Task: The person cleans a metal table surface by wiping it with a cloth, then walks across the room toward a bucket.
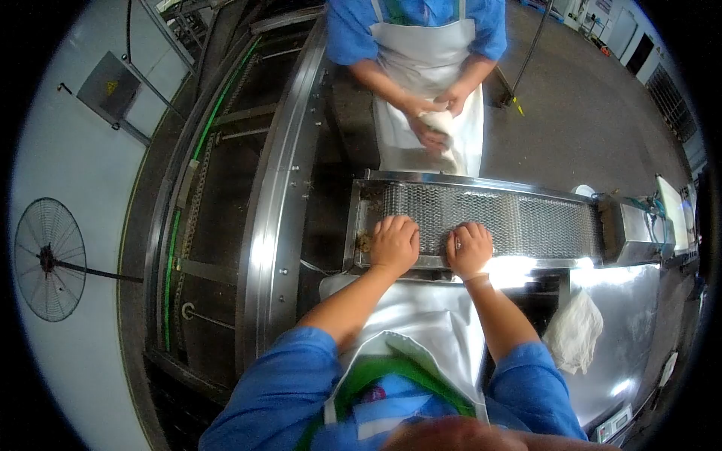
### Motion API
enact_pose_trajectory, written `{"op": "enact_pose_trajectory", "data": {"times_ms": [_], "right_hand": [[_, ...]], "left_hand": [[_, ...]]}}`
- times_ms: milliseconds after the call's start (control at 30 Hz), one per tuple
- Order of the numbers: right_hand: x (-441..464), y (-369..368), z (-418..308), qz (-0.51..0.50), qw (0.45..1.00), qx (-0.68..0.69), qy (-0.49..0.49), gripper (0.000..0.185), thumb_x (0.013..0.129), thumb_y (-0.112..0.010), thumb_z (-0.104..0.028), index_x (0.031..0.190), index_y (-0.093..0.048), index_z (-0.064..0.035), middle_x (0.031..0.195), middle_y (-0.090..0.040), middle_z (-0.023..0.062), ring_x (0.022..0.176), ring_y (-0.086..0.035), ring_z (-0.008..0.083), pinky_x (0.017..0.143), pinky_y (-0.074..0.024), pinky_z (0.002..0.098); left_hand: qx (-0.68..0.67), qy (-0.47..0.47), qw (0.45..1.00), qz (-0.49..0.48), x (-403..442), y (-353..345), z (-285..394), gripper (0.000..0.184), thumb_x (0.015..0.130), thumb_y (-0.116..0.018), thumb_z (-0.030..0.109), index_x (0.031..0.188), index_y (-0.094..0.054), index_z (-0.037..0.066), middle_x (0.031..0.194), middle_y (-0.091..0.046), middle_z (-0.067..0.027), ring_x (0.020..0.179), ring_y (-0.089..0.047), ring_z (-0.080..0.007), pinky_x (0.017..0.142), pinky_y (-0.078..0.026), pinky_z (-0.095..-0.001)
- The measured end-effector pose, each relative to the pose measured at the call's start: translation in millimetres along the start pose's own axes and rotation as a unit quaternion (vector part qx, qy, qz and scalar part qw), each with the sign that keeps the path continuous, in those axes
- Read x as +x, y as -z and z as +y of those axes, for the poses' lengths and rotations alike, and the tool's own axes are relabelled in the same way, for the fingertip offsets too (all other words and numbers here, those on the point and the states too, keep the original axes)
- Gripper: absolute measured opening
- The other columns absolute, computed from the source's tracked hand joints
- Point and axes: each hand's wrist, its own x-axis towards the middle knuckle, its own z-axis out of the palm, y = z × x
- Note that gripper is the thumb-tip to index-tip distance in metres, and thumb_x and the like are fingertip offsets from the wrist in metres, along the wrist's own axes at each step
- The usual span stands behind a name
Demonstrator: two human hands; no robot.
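Observation:
My left hand [395,242] rests at the near side of a metal mesh conveyor [481,214], toward its left end. Its fingers are curled in and pressed together, with no object visible in them. Farther right along the same side lies my right hand [471,249], also loosely closed, its wrist over the near metal rim. The undersides of both hands are hidden. Between the two hands, the mesh shows. The conveyor's motor-like metal housing [639,231] sits at its right end.
Across the conveyor, a person in a white apron [425,56] holds a whitish cloth [438,122]. Another crumpled cloth [574,332] lies on a metal table [628,316] to my right. A long metal-framed line [278,203] runs on my left, near a wall fan [50,259].

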Motion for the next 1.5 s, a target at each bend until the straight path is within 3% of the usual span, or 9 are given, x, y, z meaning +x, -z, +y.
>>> {"op": "enact_pose_trajectory", "data": {"times_ms": [300,367,800,1500], "right_hand": [[2.2,1.3,-2.0,0.012,1.0,-0.005,0.012,0.011,0.076,-0.066,-0.016,0.08,-0.062,-0.0068,0.092,-0.06,0.0091,0.093,-0.055,0.0301,0.079,-0.0417,0.0424],[5.1,4.0,-4.9,0.048,0.998,0.006,0.036,0.008,0.079,-0.062,-0.015,0.077,-0.059,-0.0073,0.086,-0.059,0.0086,0.083,-0.055,0.0296,0.074,-0.0413,0.0409],[2.3,1.7,-1.9,0.023,0.999,-0.016,0.028,0.009,0.08,-0.063,-0.015,0.079,-0.06,-0.0071,0.089,-0.06,0.0088,0.085,-0.056,0.0295,0.077,-0.0422,0.0404],[4.1,1.5,-3.4,0.041,0.998,-0.012,0.036,0.007,0.079,-0.063,-0.014,0.08,-0.06,-0.0071,0.089,-0.06,0.0087,0.084,-0.056,0.0294,0.075,-0.0417,0.0403]], "left_hand": [[-0.007,0.007,1.0,0.0,0.4,0.1,0.4,0.007,0.079,-0.065,0.016,0.085,-0.063,0.013,0.095,-0.059,-0.0021,0.097,-0.054,-0.0245,0.086,-0.041,-0.0399],[-0.003,0.005,1.0,0.003,-0.1,0.0,0.5,0.007,0.079,-0.064,0.015,0.085,-0.063,0.013,0.095,-0.058,-0.002,0.097,-0.054,-0.0246,0.085,-0.041,-0.0398],[-0.025,-0.005,0.999,0.02,0.5,-0.3,-0.4,0.008,0.077,-0.066,0.013,0.084,-0.062,0.012,0.094,-0.06,-0.0045,0.095,-0.055,-0.0281,0.082,-0.041,-0.043],[-0.003,0.0,1.0,0.005,1.6,1.5,-0.2,0.009,0.077,-0.064,0.015,0.085,-0.062,0.012,0.095,-0.058,-0.0023,0.097,-0.054,-0.0245,0.085,-0.041,-0.0398]]}}
